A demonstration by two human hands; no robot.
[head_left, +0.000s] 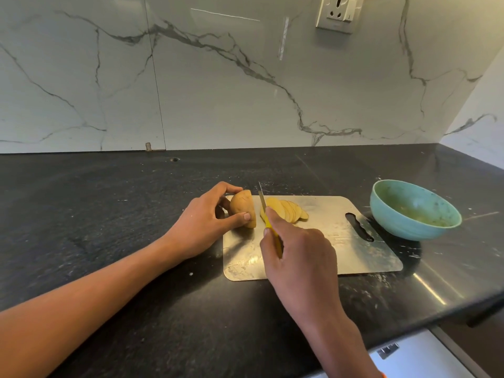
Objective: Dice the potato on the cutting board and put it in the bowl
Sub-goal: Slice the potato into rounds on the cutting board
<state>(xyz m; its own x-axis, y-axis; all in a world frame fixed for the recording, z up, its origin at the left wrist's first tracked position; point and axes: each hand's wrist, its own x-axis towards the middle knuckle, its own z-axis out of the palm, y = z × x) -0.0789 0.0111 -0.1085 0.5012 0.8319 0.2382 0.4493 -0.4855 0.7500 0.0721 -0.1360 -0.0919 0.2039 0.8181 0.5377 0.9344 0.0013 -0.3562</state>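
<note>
On the board (341, 236), the left hand (201, 225) grips the uncut potato (241, 207) half at its left end. The right hand (297, 257) clasps the knife (262, 199), blade between potato and fanned slices (289, 210). The bowl (417, 214) sits on the counter (109, 214), apparently touching the board's right end.

No text, label, brand, number or sign can be read anywhere in this view; the wall socket (339, 12) carries a small marking below its holes, but it is too small and blurred to make out, and the small metal fitting (387, 350) at the bottom edge shows dark shapes that cannot be read as letters
</note>
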